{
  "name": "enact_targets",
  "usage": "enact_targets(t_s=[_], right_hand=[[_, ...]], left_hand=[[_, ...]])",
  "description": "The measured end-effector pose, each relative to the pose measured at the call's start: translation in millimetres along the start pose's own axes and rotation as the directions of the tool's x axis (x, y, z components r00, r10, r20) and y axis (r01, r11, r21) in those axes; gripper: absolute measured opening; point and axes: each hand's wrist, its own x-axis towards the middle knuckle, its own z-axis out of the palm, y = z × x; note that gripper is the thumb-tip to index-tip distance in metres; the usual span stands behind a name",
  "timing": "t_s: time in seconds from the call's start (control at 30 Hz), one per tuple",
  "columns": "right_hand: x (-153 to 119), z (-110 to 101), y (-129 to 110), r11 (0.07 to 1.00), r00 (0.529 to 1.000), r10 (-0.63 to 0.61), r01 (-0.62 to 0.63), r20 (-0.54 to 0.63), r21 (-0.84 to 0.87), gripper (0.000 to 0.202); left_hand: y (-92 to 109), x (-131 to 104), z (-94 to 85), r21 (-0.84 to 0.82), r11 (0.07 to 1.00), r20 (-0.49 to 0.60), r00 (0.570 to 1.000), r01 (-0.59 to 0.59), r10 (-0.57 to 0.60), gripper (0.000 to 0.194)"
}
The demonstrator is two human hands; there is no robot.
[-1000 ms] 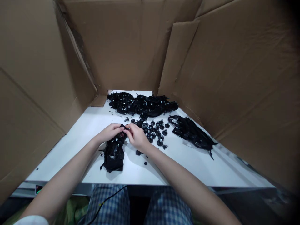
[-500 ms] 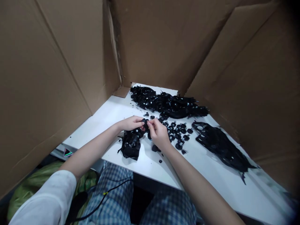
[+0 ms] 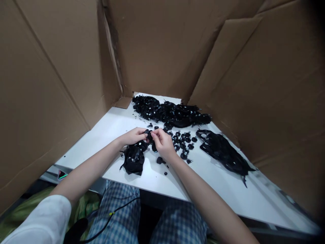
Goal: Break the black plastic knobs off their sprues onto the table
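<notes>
Both hands meet over the white table point(image 3: 99, 132), closed around one small black piece point(image 3: 148, 133) whose exact kind I cannot make out. My left hand point(image 3: 134, 136) grips it from the left, with thumb and fingers pressed together. From the right, my right hand point(image 3: 163, 142) pinches at the same piece. Just below the left hand lies a crumpled black bundle point(image 3: 133, 159) with shiny bits in it. Several round black knobs with metal studs point(image 3: 184, 145) are scattered right of the right hand.
A long heap of black parts point(image 3: 170, 112) stretches along the back. A flat black piece with holes point(image 3: 224, 150) lies to the right. Cardboard walls point(image 3: 162, 51) stand around the table. A dark cable point(image 3: 122, 205) crosses the checked trousers point(image 3: 116, 220) below the front edge.
The whole view has shifted, so hands and table stand farther left in it. Both hands keep their hold on the small black piece; nothing else has visibly moved.
</notes>
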Motion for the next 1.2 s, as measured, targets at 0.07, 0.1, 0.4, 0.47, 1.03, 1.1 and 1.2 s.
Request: enact_targets(t_s=[0.07, 0.1, 0.4, 0.47, 1.03, 1.1, 1.2], right_hand=[[-0.4, -0.4, 0.1, 1.000, 1.000, 0.009, -0.009, -0.006, 0.006, 0.016], [-0.9, -0.2, 0.1, 1.000, 1.000, 0.015, -0.015, -0.011, 0.010, 0.016], [4.5, 8.7, 12.5, 0.979, 0.971, 0.171, -0.148, -0.165, 0.142, 0.022], [9.5, 1.5, 15.0, 0.972, 0.944, 0.214, -0.181, -0.250, 0.147, 0.023], [3.6, 3.1, 2.6, 0.989, 0.997, 0.077, -0.078, -0.014, -0.123, 0.019], [1.0, 4.9, 0.3, 0.992, 0.996, 0.071, -0.076, -0.054, -0.100, 0.020], [-1.3, 3.5, -4.6, 0.995, 0.993, 0.059, -0.066, -0.100, -0.074, 0.021]], left_hand=[[-0.1, -0.2, 1.8, 0.005, 1.000, -0.017, 1.000, 0.006, -0.006, 0.022], [0.1, -0.3, 2.5, 0.007, 1.000, -0.024, 1.000, 0.009, -0.008, 0.021], [1.1, 1.7, 9.3, -0.053, 0.998, -0.110, 0.993, 0.037, -0.043, 0.014], [0.5, 2.5, 9.6, -0.087, 0.995, -0.129, 0.990, 0.045, -0.056, 0.015], [0.9, 1.2, 3.2, -0.163, 0.985, -0.171, 0.982, 0.055, -0.083, 0.029], [3.8, 0.5, 1.1, -0.092, 0.993, -0.139, 0.987, 0.073, -0.085, 0.030], [10.4, -1.0, -1.2, -0.003, 0.996, -0.085, 0.992, 0.093, -0.093, 0.029]])
